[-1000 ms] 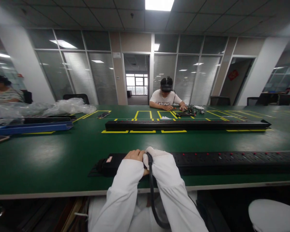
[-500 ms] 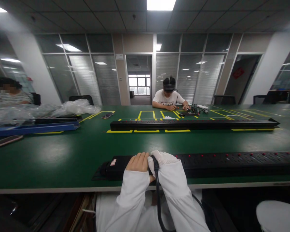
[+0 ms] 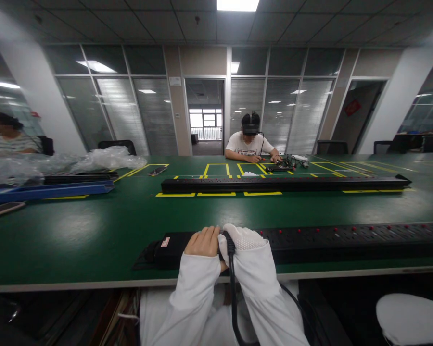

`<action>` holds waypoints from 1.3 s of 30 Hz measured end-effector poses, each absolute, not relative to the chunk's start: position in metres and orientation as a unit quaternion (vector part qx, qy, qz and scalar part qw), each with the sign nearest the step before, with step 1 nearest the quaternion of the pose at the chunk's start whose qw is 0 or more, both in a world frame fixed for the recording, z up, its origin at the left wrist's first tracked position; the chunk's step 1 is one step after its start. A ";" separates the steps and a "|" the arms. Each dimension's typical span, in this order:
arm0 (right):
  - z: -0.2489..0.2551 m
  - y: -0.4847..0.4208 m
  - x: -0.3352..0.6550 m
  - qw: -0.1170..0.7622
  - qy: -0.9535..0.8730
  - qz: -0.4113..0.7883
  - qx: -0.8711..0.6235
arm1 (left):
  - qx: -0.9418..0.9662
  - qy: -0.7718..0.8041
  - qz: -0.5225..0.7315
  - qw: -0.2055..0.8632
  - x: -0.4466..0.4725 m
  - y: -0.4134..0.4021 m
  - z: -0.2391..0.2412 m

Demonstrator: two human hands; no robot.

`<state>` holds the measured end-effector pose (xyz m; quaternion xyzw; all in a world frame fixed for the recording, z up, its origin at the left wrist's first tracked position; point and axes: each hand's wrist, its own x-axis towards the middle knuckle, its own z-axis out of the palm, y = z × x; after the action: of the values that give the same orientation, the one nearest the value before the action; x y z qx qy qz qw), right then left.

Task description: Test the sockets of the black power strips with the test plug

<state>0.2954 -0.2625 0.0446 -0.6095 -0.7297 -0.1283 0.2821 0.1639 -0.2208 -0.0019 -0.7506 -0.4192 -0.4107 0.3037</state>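
A long black power strip (image 3: 310, 242) with a row of red dots lies along the near edge of the green table. My bare left hand (image 3: 203, 241) is wrapped over it near its left end, fingers on top and thumb low on the front side. Right beside it, my right hand (image 3: 244, 237), in a white mesh glove, is closed round the end of a thick black power cord (image 3: 233, 283) at the strip. The cord hangs down over the table edge between my sleeves. Its plug end is hidden in my glove.
A second black power strip (image 3: 285, 184) lies farther back. At left are clear plastic bags (image 3: 104, 161), a blue channel (image 3: 50, 190) and a phone (image 3: 5, 210). Across the table a co-worker (image 3: 250, 142) handles a small dark device; another person (image 3: 7, 137) sits at far left.
The view has shifted slightly, so everything sits a little farther left. Both hands keep their places on the power strip and cord.
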 end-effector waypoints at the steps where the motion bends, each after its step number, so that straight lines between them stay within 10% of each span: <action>1: 0.043 -0.264 0.296 0.291 -0.725 -0.125 -0.611 | -0.745 -0.420 -0.412 0.313 0.164 -0.220 -0.003; 39: 0.047 -0.276 0.294 0.304 -0.728 -0.172 -0.590 | -0.732 -0.433 -0.403 0.338 0.166 -0.216 -0.008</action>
<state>0.2940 -0.2756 0.0475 -0.5902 -0.7278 -0.1717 0.3040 0.1659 -0.2163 -0.0080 -0.7324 -0.4326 -0.4026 0.3383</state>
